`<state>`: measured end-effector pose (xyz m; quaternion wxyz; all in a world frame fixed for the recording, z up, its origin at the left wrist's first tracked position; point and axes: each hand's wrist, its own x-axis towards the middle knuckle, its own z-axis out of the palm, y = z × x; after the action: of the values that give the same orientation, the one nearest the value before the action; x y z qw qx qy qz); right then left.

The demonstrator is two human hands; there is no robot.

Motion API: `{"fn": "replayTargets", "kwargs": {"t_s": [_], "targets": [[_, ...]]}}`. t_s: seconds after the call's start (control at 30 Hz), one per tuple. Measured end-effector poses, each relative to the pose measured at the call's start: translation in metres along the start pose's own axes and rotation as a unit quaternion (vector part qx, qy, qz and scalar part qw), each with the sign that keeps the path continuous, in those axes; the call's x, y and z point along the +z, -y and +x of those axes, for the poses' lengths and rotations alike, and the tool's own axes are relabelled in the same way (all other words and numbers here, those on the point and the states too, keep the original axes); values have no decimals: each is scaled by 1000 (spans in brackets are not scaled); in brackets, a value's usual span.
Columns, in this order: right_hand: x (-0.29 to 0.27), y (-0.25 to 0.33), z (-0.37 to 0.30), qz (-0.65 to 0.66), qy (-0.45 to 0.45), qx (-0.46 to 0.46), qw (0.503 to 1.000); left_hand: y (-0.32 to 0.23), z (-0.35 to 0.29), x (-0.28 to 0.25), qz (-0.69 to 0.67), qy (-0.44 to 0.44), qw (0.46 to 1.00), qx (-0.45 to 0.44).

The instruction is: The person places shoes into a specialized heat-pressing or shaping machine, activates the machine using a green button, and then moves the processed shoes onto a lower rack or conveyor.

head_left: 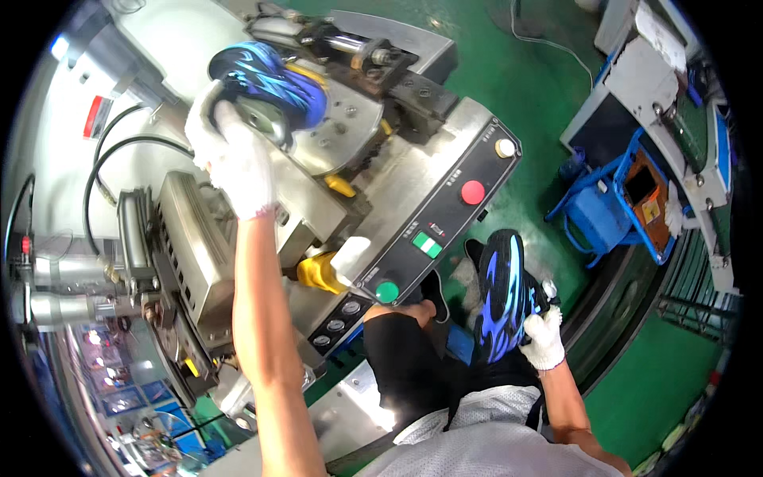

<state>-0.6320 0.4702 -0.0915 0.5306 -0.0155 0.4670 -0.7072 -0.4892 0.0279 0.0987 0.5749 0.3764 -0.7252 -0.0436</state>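
Observation:
My left hand (235, 163), in a white glove, reaches up to a blue-and-black shoe (278, 83) at the machine's far end. Its fingers curl round the dark edge of that shoe, slightly blurred. Low and to the right, a second shoe (502, 298), black with blue and purple flame-like patches, is above my lap with its length pointing away from me. My right hand (545, 339), also gloved, is closed at this shoe's right edge, beside a small dark and silvery part (548, 292). The fingertips there are partly hidden.
A control panel (441, 211) with red, green and white buttons slants across the machine's front. Small round gauges (335, 325) sit below it. Yellow parts (319, 273) stick out beside the metal housing (195, 238). A blue chair (600, 215) stands on the green floor at right.

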Motion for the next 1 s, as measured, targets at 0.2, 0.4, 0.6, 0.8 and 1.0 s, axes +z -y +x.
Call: {"fn": "replayTargets", "kwargs": {"t_s": [0.2, 0.4, 0.6, 0.8, 1.0], "targets": [[90, 49, 38, -128, 7, -152, 980, -76, -124, -154, -74, 125, 980, 136], [266, 117, 141, -485, 56, -346, 801, -72, -300, -255, -174, 369, 910, -77], [421, 128, 297, -746, 72, -365, 552, -64, -361, -298, -154, 395, 888, -176], [454, 16, 380, -814, 38, -430, 388, -63, -395, -299, -115, 356, 870, -321], [450, 40, 398, -852, 93, -336, 390, -44, -366, -296, -176, 395, 875, -217]]}}
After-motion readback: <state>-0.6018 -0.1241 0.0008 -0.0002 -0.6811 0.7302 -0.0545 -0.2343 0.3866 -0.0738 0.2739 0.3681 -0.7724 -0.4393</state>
